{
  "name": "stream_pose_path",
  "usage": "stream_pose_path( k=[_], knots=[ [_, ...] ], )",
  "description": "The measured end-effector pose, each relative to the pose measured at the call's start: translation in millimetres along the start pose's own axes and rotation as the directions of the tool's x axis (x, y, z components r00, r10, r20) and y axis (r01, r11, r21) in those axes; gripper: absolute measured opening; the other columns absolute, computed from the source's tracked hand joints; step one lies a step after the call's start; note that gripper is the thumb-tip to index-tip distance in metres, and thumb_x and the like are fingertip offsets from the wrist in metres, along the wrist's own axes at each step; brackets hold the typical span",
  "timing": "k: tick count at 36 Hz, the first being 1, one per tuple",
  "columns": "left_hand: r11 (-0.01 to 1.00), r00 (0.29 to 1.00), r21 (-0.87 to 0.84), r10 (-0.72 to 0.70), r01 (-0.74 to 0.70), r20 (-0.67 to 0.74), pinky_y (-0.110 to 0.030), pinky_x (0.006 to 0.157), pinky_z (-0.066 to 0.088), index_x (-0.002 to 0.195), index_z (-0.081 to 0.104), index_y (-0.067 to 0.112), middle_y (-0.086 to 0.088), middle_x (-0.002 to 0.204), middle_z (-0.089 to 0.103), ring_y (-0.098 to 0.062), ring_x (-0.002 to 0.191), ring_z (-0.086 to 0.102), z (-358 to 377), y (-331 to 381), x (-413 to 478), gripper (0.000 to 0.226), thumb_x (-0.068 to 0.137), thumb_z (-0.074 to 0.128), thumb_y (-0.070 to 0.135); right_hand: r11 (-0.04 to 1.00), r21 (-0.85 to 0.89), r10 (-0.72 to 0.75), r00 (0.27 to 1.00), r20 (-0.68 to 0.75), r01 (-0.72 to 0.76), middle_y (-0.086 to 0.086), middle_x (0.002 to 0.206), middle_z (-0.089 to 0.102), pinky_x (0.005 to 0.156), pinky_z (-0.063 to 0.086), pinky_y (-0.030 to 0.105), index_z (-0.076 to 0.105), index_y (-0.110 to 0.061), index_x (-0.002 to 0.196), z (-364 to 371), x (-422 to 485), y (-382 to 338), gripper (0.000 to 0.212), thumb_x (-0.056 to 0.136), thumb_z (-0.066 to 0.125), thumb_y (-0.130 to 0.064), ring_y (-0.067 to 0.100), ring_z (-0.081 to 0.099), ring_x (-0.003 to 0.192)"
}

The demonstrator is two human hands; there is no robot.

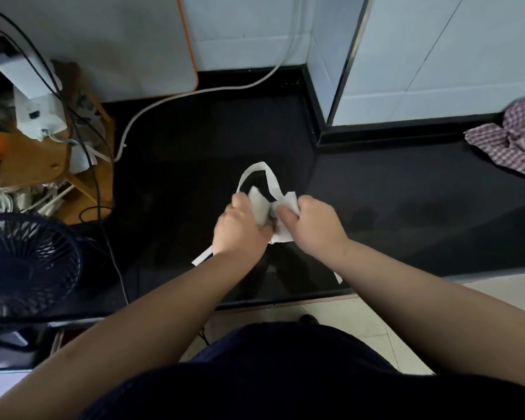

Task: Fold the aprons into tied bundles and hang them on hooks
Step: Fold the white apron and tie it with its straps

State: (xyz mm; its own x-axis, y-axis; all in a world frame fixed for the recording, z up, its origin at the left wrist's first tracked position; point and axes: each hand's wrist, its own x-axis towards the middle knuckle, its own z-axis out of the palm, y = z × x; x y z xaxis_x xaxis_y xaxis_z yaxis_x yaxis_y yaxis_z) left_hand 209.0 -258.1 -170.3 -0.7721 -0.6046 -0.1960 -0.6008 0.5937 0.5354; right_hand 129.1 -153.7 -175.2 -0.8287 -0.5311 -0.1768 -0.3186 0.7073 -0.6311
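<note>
Apron fabric [259, 206], white and bunched, is held over the black worktop [406, 183]. The left grip [243, 228] clenches one side and the right grip [311, 225] pinches the other. Its strap [256, 169] loops beyond them. Checked cloth [515, 140] lies far right.

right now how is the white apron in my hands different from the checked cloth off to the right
The white apron is plain; the checked cloth is purple-and-white plaid. The apron is bunched tight, gripped by the left hand and right hand; the cloth lies loose and crumpled on the black counter, untouched. Both are fabric.
</note>
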Motion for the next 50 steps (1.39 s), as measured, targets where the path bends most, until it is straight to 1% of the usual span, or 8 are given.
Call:
stream_pose_path(
  k=[4, 9, 18, 25, 30, 33, 37, 50],
  knots=[
    [0.993, 0.964, -0.091, 0.090, -0.069, 0.251, -0.031, 0.055, 0.045, 0.093, 0.049, 0.011, -0.003, 0.086, 0.057, -0.018, 0.066, 0.054, -2.1, 5.0, 0.2, 0.015, 0.095, 0.048, 0.026, 0.992, -0.083, 0.099, 0.989, 0.114, -0.090, -0.003, 0.065, 0.045, 0.047, 0.026, 0.023, 0.039, -0.016, 0.065, -10.7, 12.4, 1.3, 0.038, 0.094, 0.049, -0.038, 0.008, 0.042, 0.057],
    [0.999, 0.939, -0.045, 0.043, -0.029, 0.342, -0.025, 0.051, 0.039, 0.072, 0.047, 0.014, -0.001, 0.071, 0.053, -0.014, 0.059, 0.048, -1.6, -1.1, 8.4, 0.029, 0.098, 0.045, 0.028, 0.987, 0.023, 0.130, 0.875, 0.466, -0.159, 0.001, 0.063, 0.049, 0.057, 0.036, 0.023, 0.052, -0.009, 0.064, -27.4, 15.5, -1.9, 0.042, 0.098, 0.045, -0.033, 0.013, 0.047, 0.060],
    [0.994, 0.914, 0.105, -0.064, 0.023, 0.400, -0.030, 0.065, 0.051, 0.070, 0.057, 0.014, -0.006, 0.076, 0.063, -0.022, 0.074, 0.063, 8.5, 2.9, 8.7, 0.034, 0.096, 0.047, 0.034, 0.993, -0.011, 0.108, 0.871, 0.480, -0.117, 0.010, 0.062, 0.056, 0.061, 0.043, 0.025, 0.051, -0.008, 0.063, -14.5, 9.7, 14.5, 0.022, 0.084, 0.055, -0.009, 0.021, 0.056, 0.062],
    [0.990, 0.916, -0.110, -0.031, 0.082, 0.399, -0.018, 0.053, 0.041, 0.075, 0.065, 0.009, -0.002, 0.068, 0.065, -0.009, 0.061, 0.057, 3.6, -5.9, 8.9, 0.024, 0.089, 0.056, 0.025, 0.956, 0.234, 0.047, 0.877, 0.478, -0.179, 0.010, 0.060, 0.058, 0.061, 0.052, 0.024, 0.060, 0.003, 0.068, -17.9, 13.5, 24.0, 0.017, 0.084, 0.060, -0.005, 0.013, 0.057, 0.053],
    [0.712, 0.835, -0.554, -0.084, 0.432, 0.543, -0.022, 0.065, 0.055, 0.106, 0.061, 0.006, -0.017, 0.091, 0.071, -0.019, 0.078, 0.071, -1.1, -17.2, 6.5, 0.022, 0.092, 0.049, -0.005, 0.843, 0.389, 0.091, 0.811, 0.577, -0.371, 0.022, 0.075, 0.060, 0.058, 0.050, 0.022, 0.063, 0.012, 0.087, -26.1, 17.2, 31.2, 0.019, 0.091, 0.048, 0.001, 0.014, 0.058, 0.056],
    [0.752, 0.836, -0.544, -0.017, 0.372, 0.548, -0.023, 0.073, 0.056, 0.102, 0.065, 0.008, -0.008, 0.093, 0.074, -0.017, 0.084, 0.072, 0.1, -24.8, 5.5, 0.025, 0.090, 0.052, -0.009, 0.736, 0.492, 0.041, 0.756, 0.653, -0.465, 0.016, 0.086, 0.067, 0.064, 0.058, 0.026, 0.068, -0.004, 0.084, -27.2, 16.9, 36.7, 0.034, 0.088, 0.042, 0.018, 0.022, 0.067, 0.074],
    [0.819, 0.868, -0.507, 0.023, 0.268, 0.496, -0.021, 0.081, 0.056, 0.098, 0.071, 0.017, 0.001, 0.097, 0.074, -0.010, 0.091, 0.070, 3.6, -28.3, 5.3, 0.020, 0.085, 0.068, 0.003, 0.821, 0.447, -0.014, 0.770, 0.638, -0.355, 0.012, 0.101, 0.068, 0.074, 0.056, 0.023, 0.065, -0.006, 0.110, -22.9, 15.1, 47.2, 0.031, 0.085, 0.060, 0.011, 0.019, 0.068, 0.085],
    [0.953, 0.951, -0.291, 0.161, -0.081, 0.265, -0.007, 0.067, 0.046, 0.087, 0.067, 0.021, 0.009, 0.085, 0.066, 0.000, 0.079, 0.062, 17.2, -22.4, 3.2, 0.005, 0.086, 0.070, 0.018, 0.842, 0.485, -0.022, 0.884, 0.468, -0.236, 0.010, 0.075, 0.071, 0.061, 0.055, 0.019, 0.071, -0.004, 0.092, -10.4, 11.5, 46.6, 0.019, 0.093, 0.059, -0.019, 0.010, 0.064, 0.058]
  ],
)
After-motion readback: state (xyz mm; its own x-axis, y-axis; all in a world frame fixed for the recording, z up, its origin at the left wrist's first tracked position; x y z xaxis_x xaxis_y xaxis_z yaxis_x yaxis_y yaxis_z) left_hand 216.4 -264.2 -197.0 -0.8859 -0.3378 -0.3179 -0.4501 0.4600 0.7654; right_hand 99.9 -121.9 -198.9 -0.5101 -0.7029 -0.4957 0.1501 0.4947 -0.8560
